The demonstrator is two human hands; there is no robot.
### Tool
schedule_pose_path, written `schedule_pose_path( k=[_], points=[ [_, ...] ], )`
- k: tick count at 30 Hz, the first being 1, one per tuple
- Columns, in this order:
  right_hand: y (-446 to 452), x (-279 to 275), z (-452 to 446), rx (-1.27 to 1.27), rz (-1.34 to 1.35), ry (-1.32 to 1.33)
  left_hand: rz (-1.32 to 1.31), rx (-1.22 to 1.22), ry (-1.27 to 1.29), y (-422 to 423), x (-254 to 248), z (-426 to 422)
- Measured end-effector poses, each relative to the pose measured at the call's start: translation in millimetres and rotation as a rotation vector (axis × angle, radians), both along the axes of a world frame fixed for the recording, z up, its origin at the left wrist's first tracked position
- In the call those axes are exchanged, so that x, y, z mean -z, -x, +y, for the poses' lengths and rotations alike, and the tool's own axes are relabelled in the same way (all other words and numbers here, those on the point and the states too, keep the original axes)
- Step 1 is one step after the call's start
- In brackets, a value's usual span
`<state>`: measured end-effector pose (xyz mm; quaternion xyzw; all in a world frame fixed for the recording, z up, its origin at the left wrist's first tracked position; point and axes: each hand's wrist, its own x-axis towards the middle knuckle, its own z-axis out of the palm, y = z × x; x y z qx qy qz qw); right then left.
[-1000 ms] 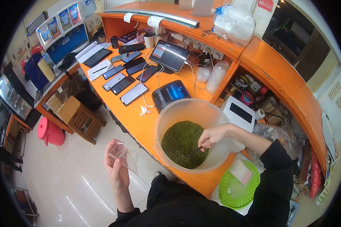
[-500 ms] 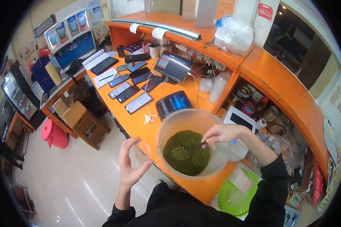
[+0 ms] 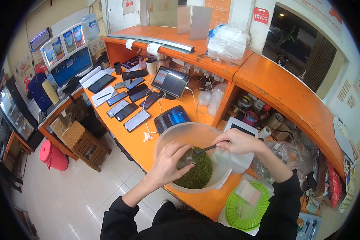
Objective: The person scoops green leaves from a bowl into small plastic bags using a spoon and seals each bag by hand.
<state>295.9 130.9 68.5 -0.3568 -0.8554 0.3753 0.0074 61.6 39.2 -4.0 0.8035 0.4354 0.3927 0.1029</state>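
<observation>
A large translucent plastic tub (image 3: 225, 170) stands at the counter's front edge, partly filled with a finely chopped green herb-like material (image 3: 199, 174). My left hand (image 3: 166, 163) is over the tub's left side, its fingers curled round a small clear plastic cup (image 3: 186, 158). Pinched in my right hand (image 3: 239, 141), above the right rim, is a black spoon (image 3: 207, 149). The spoon's far end reaches the cup's mouth; its bowl is partly hidden, so I cannot tell how much it carries.
Several phones (image 3: 137, 121), a tablet on a stand (image 3: 170, 82) and a blue-black device (image 3: 173, 119) lie beyond the tub. A green lid (image 3: 247, 214) is at the lower right. Plastic bags (image 3: 282, 158) crowd the right side. An orange raised shelf (image 3: 276, 86) borders the counter.
My left hand has brought the clear cup from beside the tub to over it. The spoon has risen from the green material to the cup. The view has shifted slightly.
</observation>
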Motion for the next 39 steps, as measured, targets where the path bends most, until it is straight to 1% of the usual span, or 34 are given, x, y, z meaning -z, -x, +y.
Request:
schedule_pose_path(
  k=[2,3,4,5,7,8,10,11,14,17,19,20,23,26,28,29,31,32,34,37,38,39],
  points=[
    [-2,9,-17,-0.068,0.003,-0.54,-0.129,0.058,0.167,-5,0,8],
    [-3,13,-25,-0.104,0.002,-0.81,-0.256,0.141,0.251,-5,6,15],
    [-1,7,-35,-0.134,-0.03,-0.98,-0.382,0.225,0.336,-4,15,22],
    [1,4,-41,-0.125,-0.02,-1.079,-0.507,0.312,0.423,-4,19,27],
    [2,0,-50,-0.103,0.003,-1.275,-0.761,0.438,0.677,-2,12,30],
    [0,-2,-51,-0.1,-0.009,-1.236,-0.885,0.499,0.806,-1,9,32],
    [-3,-5,-52,-0.097,-0.028,-1.156,-0.987,0.585,0.96,0,9,34],
    [-3,-6,-53,-0.088,-0.023,-1.172,-1.035,0.626,1.038,2,9,34],
    [-1,-7,-53,-0.065,-0.025,-1.211,-1.084,0.635,1.092,4,8,35],
    [2,-6,-54,-0.049,-0.041,-1.225,-0.79,0.521,0.829,4,1,25],
    [3,-6,-51,-0.04,-0.034,-1.218,-0.557,0.341,0.685,1,1,18],
    [3,-8,-50,-0.047,-0.028,-1.179,-0.443,0.251,0.609,0,1,15],
    [0,-15,-45,-0.042,0.007,-1.098,-0.134,0.154,0.431,8,6,17],
    [-6,-25,-37,0.02,0.044,-1.094,-0.245,0.255,0.668,24,20,20],
    [-10,-31,-34,0.054,0.02,-1.102,-0.421,0.325,0.804,26,8,14],
    [-8,-27,-32,0.024,-0.11,-1.109,-0.511,0.36,0.872,26,3,12],
    [1,-3,-26,-0.035,-0.363,-1.113,-0.533,0.399,0.839,29,6,13],
    [8,8,-23,-0.101,-0.298,-0.977,-0.538,0.421,0.824,30,7,14],
    [28,39,-18,-0.04,0.145,-0.812,-0.58,0.436,0.903,26,3,14],
    [45,51,-12,0.147,0.544,-0.014,-0.669,0.412,0.993,19,0,15],
    [48,56,-10,0.185,0.606,0.074,-0.704,0.394,1.02,19,1,14],
    [50,62,-10,0.222,0.667,0.163,-0.628,0.363,0.972,20,5,15]
  ],
)
